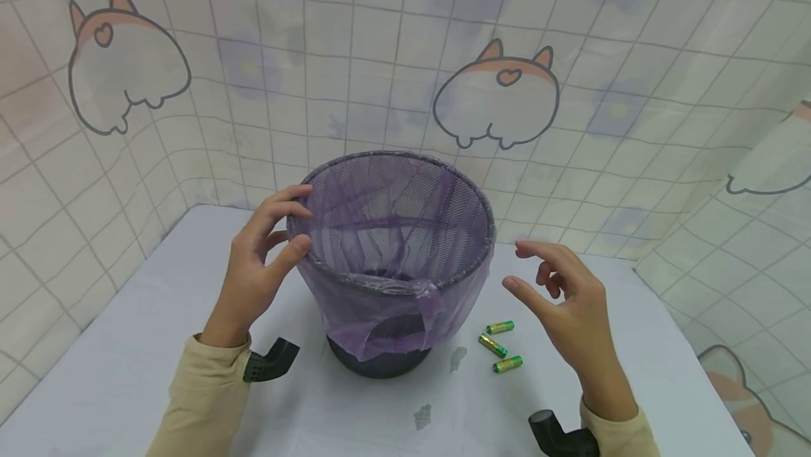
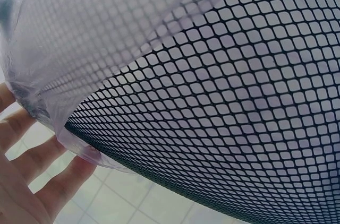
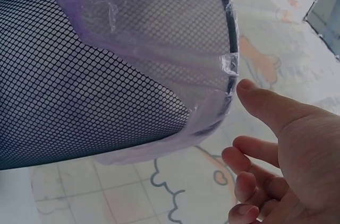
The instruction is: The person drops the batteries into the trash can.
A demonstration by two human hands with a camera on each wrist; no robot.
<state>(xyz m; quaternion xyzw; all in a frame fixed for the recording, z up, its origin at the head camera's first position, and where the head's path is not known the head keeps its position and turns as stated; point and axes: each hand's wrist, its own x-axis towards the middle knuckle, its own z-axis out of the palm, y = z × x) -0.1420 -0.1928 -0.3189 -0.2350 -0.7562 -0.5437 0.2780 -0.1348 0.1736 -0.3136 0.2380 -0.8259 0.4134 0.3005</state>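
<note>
A dark mesh trash can stands on the table, lined with a translucent purple trash bag folded over its rim and gathered in a knot at the front. My left hand holds the rim at the left, fingers and thumb bent over the bag's edge. In the left wrist view, the left fingers meet the rim and bag, some tips partly hidden. To the right, apart from the can, my right hand hovers with loosely bent fingers and nothing in it. The right wrist view shows its thumb near the rim.
Three green batteries lie on the white table between the can and the right hand. Two small grey patches mark the tabletop. A patterned curtain encloses the back and sides.
</note>
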